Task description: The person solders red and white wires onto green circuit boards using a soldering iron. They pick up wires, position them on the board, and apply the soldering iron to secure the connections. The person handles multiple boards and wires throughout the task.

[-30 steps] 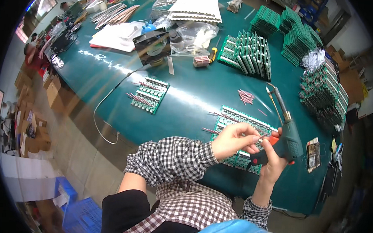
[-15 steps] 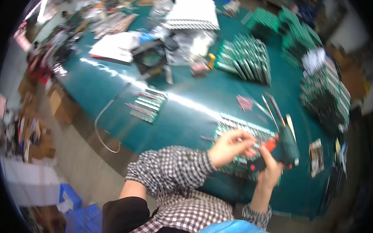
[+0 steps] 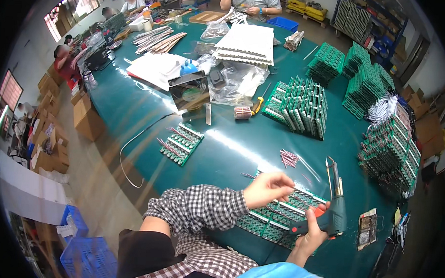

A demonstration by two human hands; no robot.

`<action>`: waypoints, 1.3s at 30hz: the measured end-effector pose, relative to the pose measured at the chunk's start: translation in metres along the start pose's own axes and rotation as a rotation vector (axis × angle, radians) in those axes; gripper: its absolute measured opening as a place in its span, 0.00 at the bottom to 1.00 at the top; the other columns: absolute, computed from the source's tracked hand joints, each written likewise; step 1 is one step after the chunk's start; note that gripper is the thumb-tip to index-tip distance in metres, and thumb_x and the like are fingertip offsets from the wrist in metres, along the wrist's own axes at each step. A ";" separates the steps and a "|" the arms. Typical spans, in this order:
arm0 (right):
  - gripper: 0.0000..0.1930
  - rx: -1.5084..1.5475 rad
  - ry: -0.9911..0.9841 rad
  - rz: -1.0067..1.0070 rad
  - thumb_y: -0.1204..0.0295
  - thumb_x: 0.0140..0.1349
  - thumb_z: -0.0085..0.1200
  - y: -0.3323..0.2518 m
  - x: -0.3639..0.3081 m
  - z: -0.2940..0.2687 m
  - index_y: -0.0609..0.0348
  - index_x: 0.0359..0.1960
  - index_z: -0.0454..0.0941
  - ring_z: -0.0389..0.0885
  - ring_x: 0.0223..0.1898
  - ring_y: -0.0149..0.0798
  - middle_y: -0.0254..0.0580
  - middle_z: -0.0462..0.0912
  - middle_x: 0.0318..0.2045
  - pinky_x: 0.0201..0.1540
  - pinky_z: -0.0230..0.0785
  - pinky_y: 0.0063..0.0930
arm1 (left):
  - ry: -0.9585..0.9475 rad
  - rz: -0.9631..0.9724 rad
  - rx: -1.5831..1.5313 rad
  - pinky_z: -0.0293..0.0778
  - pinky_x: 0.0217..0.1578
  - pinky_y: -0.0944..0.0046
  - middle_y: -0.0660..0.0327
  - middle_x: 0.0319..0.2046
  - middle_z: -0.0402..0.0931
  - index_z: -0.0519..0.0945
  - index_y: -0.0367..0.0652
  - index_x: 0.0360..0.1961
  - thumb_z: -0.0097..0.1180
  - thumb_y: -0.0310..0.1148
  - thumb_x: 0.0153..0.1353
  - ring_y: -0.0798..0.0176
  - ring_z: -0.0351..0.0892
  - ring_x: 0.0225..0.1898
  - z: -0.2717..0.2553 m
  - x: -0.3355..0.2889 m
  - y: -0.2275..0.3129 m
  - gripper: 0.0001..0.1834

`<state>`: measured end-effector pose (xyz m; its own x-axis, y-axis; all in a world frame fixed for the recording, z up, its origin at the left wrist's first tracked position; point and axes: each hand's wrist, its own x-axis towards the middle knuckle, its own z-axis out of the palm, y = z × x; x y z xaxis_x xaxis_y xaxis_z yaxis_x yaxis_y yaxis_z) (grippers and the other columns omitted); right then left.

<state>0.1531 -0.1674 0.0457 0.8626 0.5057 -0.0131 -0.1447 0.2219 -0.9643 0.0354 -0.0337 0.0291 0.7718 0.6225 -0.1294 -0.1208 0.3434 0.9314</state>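
My right hand (image 3: 311, 238) is wrapped round the grip of a dark green soldering gun (image 3: 336, 213) with a red trigger, its metal tip pointing up and away from me. Up and to the left of it, my left hand (image 3: 270, 190) hovers over a panel of green circuit boards (image 3: 273, 218). Its fingers are curled in with the thumb close to them; whatever sits between the fingertips is too small to make out. Just beyond the panel lies a small pile of short reddish wires (image 3: 289, 159). Part of the panel is hidden under my hands and the gun.
A smaller wired board panel (image 3: 180, 144) lies left on the green table (image 3: 221, 161). Upright boards (image 3: 298, 106) stand farther back, beside a yellow-handled screwdriver (image 3: 257, 106). Boards with wires (image 3: 392, 150) are stacked at right, near a blackened tray (image 3: 367, 229). Other people sit around the far side.
The view has tilted up, showing more of the room. My left hand has drawn away from my right hand, up and to the left. The soldering gun stays in my right hand.
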 end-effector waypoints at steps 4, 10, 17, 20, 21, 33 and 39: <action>0.28 0.000 0.027 0.006 0.88 0.46 0.56 0.003 0.005 -0.003 0.66 0.53 0.65 0.76 0.37 0.35 0.44 0.71 0.42 0.44 0.70 0.27 | 0.172 0.047 0.284 0.77 0.33 0.72 0.59 0.31 0.77 0.74 0.33 0.40 0.55 0.26 0.57 0.69 0.79 0.30 -0.031 0.030 0.001 0.10; 0.28 -0.002 0.012 0.023 0.88 0.47 0.55 0.009 0.007 -0.003 0.66 0.53 0.65 0.76 0.38 0.36 0.43 0.72 0.42 0.44 0.71 0.28 | 0.255 0.052 0.726 0.73 0.27 0.70 0.59 0.28 0.77 0.75 0.36 0.40 0.61 0.29 0.50 0.70 0.77 0.24 -0.059 0.054 -0.003 0.16; 0.29 0.011 0.011 0.018 0.89 0.46 0.55 0.010 0.008 -0.006 0.66 0.53 0.65 0.76 0.38 0.35 0.43 0.71 0.42 0.44 0.70 0.28 | 0.289 0.323 1.001 0.72 0.31 0.63 0.58 0.35 0.73 0.75 0.43 0.40 0.59 0.31 0.52 0.61 0.75 0.27 -0.031 0.027 0.018 0.13; 0.29 -0.027 -0.050 0.007 0.90 0.46 0.55 0.010 0.000 -0.001 0.65 0.53 0.64 0.76 0.38 0.35 0.43 0.71 0.42 0.43 0.70 0.27 | -0.036 0.348 0.814 0.73 0.32 0.65 0.58 0.34 0.74 0.75 0.41 0.40 0.57 0.32 0.54 0.62 0.77 0.30 -0.004 0.002 0.014 0.12; 0.29 -0.047 -0.074 -0.007 0.90 0.46 0.55 0.010 -0.001 -0.001 0.65 0.53 0.64 0.76 0.38 0.35 0.43 0.71 0.42 0.43 0.70 0.27 | -0.161 0.255 0.695 0.74 0.33 0.65 0.58 0.33 0.74 0.75 0.40 0.40 0.57 0.32 0.55 0.62 0.77 0.31 0.005 -0.005 0.017 0.12; 0.29 -0.183 -0.261 -0.124 0.87 0.46 0.58 0.009 -0.010 -0.004 0.65 0.53 0.63 0.77 0.36 0.34 0.42 0.73 0.41 0.39 0.72 0.27 | -0.254 -0.082 -0.059 0.76 0.32 0.73 0.60 0.34 0.75 0.73 0.36 0.42 0.52 0.29 0.60 0.72 0.78 0.31 0.018 -0.031 0.000 0.11; 0.27 -0.176 -0.242 -0.088 0.86 0.49 0.57 0.002 -0.024 0.000 0.66 0.53 0.64 0.78 0.38 0.37 0.43 0.73 0.41 0.39 0.74 0.28 | -0.154 -0.053 -0.013 0.76 0.31 0.74 0.62 0.32 0.75 0.74 0.37 0.39 0.54 0.30 0.60 0.73 0.77 0.30 0.017 -0.048 -0.010 0.09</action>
<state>0.1324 -0.1789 0.0439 0.7247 0.6793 0.1155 0.0298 0.1366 -0.9902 0.0104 -0.0793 0.0321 0.8636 0.4886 -0.1242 -0.0842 0.3826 0.9201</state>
